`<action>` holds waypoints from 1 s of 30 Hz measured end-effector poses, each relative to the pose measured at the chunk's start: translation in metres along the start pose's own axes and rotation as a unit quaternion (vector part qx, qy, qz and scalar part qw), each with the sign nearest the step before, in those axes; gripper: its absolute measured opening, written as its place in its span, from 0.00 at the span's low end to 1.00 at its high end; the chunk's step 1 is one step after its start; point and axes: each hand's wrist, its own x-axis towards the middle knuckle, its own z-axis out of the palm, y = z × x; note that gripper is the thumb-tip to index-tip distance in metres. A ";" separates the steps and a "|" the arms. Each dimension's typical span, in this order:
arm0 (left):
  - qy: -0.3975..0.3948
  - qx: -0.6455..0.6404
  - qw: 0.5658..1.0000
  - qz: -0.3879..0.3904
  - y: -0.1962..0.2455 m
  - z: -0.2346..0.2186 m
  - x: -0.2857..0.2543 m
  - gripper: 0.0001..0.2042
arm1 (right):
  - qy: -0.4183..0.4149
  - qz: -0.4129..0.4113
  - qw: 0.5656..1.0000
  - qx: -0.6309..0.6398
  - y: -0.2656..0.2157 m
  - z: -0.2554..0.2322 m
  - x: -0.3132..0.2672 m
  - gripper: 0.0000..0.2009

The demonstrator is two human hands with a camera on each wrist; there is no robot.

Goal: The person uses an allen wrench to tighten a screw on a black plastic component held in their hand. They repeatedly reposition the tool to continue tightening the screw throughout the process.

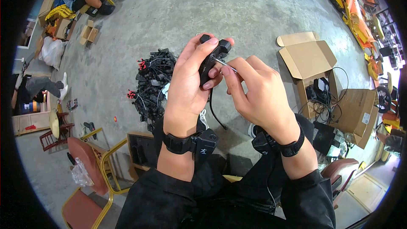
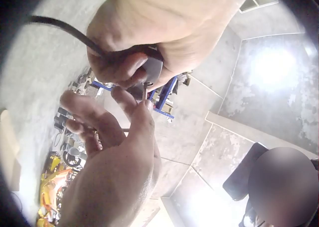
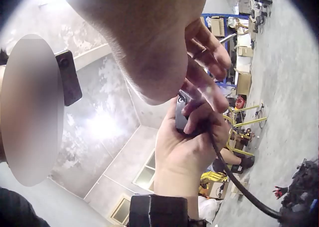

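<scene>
The left hand (image 1: 185, 78) grips a black cabled device (image 1: 205, 70); the right hand (image 1: 259, 91) pinches a thin screwdriver-like metal rod (image 1: 220, 62) against it.

No wording, brand or number is reading legibly in any view. Small white marks (image 1: 204, 151) are showing on the black left-wrist unit (image 1: 207, 138) and the black right-wrist unit (image 1: 263, 142), too small to decipher; a white label (image 1: 366, 118) is sitting on a cardboard box (image 1: 352, 109), its print blurring.
</scene>
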 end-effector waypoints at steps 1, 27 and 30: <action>0.001 0.001 1.000 0.000 0.000 0.000 0.000 0.09 | 0.000 0.000 1.000 0.000 -0.001 0.000 0.000 0.02; -0.048 0.048 0.995 0.078 0.001 0.005 -0.004 0.13 | -0.064 0.152 0.967 0.194 -0.011 -0.007 0.001 0.05; -0.049 0.026 0.994 0.090 -0.001 0.006 -0.003 0.13 | -0.148 0.292 0.892 0.313 -0.023 -0.026 0.009 0.07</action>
